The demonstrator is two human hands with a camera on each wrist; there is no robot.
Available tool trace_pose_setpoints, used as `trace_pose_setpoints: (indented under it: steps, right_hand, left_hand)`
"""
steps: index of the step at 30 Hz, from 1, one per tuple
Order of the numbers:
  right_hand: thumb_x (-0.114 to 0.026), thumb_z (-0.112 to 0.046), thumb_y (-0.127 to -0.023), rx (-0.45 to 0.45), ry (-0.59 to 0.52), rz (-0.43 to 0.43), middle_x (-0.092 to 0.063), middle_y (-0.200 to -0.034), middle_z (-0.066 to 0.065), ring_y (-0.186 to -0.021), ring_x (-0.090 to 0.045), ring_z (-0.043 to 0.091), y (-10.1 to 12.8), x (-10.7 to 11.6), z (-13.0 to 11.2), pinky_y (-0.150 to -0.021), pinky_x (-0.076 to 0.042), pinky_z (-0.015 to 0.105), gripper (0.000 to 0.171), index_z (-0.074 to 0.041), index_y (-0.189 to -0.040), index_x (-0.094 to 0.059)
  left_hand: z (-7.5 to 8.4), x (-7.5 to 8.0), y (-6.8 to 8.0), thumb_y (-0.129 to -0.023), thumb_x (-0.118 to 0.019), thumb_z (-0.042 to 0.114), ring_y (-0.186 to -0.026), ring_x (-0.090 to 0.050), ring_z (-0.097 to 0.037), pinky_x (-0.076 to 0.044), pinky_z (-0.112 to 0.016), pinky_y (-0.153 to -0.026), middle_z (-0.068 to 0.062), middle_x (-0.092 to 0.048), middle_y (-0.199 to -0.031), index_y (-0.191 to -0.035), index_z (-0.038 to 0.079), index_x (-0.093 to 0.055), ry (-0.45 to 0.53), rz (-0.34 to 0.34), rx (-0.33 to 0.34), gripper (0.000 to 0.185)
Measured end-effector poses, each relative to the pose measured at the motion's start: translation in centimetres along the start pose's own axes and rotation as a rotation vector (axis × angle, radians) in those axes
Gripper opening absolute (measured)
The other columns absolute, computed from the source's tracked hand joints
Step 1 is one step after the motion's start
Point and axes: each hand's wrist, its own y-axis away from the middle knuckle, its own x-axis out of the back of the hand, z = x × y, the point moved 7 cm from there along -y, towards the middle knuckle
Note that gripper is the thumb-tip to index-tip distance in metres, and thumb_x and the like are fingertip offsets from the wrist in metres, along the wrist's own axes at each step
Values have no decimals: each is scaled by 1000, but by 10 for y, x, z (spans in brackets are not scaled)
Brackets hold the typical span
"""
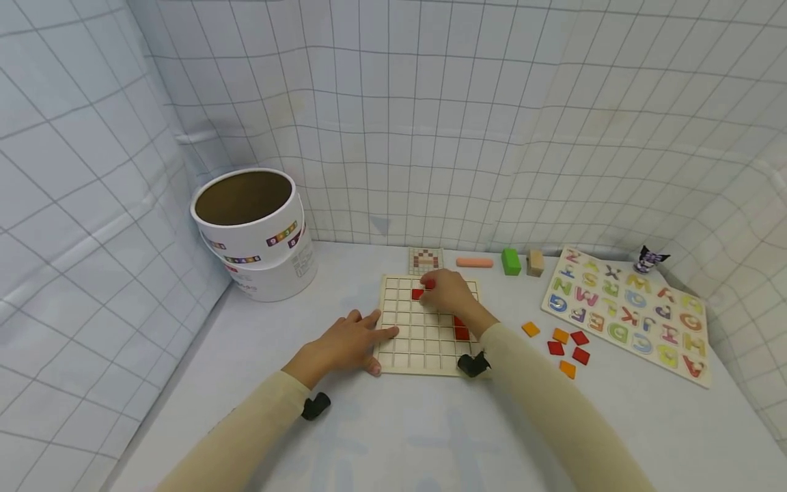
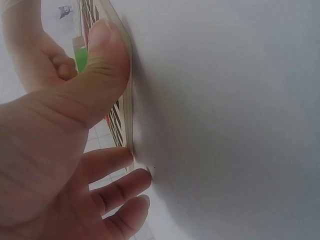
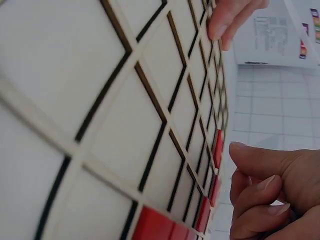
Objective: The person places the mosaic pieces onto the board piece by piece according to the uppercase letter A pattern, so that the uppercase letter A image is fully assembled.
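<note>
A pale wooden grid board (image 1: 418, 350) lies on the table under both hands. My left hand (image 1: 347, 342) rests at its left side with fingers spread, the thumb by the near corner; in the left wrist view the thumb (image 2: 107, 62) lies along the board's edge. My right hand (image 1: 453, 297) is over the far part of the board, its fingertips close to a red square tile (image 1: 429, 283). Another red tile (image 1: 417, 294) sits just nearer. More red tiles (image 1: 461, 333) lie by the right wrist. Nothing shows between the right thumb (image 3: 245, 152) and its bent fingers.
Behind the board lies a pattern card (image 1: 426, 260), beside a salmon stick (image 1: 475, 262), a green block (image 1: 511, 262) and a wooden block (image 1: 535, 264). Loose orange (image 1: 531, 329) and red tiles (image 1: 581, 355) lie right, before an alphabet puzzle (image 1: 627, 311). A white bucket (image 1: 277, 273) stands left.
</note>
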Motion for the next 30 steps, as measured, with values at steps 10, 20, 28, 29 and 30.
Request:
trace_pose_setpoints:
  steps: [10, 20, 28, 29, 30]
  right_hand:
    - [-69, -27, -99, 35, -168, -11, -63, -108, 10, -82, -63, 30, 114, 90, 67, -66, -52, 37, 43, -10, -137, -61]
    - [-68, -32, -99, -165, -99, 2, -62, -113, 13, -86, -59, 23, 198, 124, 174, -61, -48, 32, 50, -5, -140, -57]
    - [-72, -23, -95, -181, -106, -22, -60, -117, 14, -88, -56, 24, 210, 114, 202, -62, -49, 31, 44, -8, -134, -59]
    - [-73, -22, -95, -163, -92, -15, -61, -117, 13, -90, -56, 23, 209, 114, 201, -65, -49, 31, 44, -9, -134, -59]
    - [-74, -22, -94, -146, -75, -5, -62, -116, 12, -91, -56, 23, 207, 114, 200, -67, -50, 30, 43, -9, -133, -60]
  left_hand:
    - [2, 1, -2, -78, -77, 52, -126, -43, -36, -41, -52, -104, -19, -29, -165, -156, 34, -43, 6, -1, -5, 87]
    - [3, 3, 0, -78, -79, 50, -124, -44, -37, -43, -50, -103, -19, -29, -165, -155, 34, -45, 20, -19, 9, 85]
    - [1, 0, 2, -78, -78, 51, -124, -45, -36, -43, -50, -103, -19, -28, -166, -156, 34, -44, 22, -21, 6, 86]
    - [1, 0, 2, -78, -77, 51, -123, -45, -36, -43, -50, -102, -19, -28, -166, -156, 34, -44, 19, -18, 6, 86]
    - [1, 0, 2, -78, -78, 51, -122, -45, -36, -43, -50, -102, -19, -28, -166, -156, 34, -43, 19, -18, 6, 87]
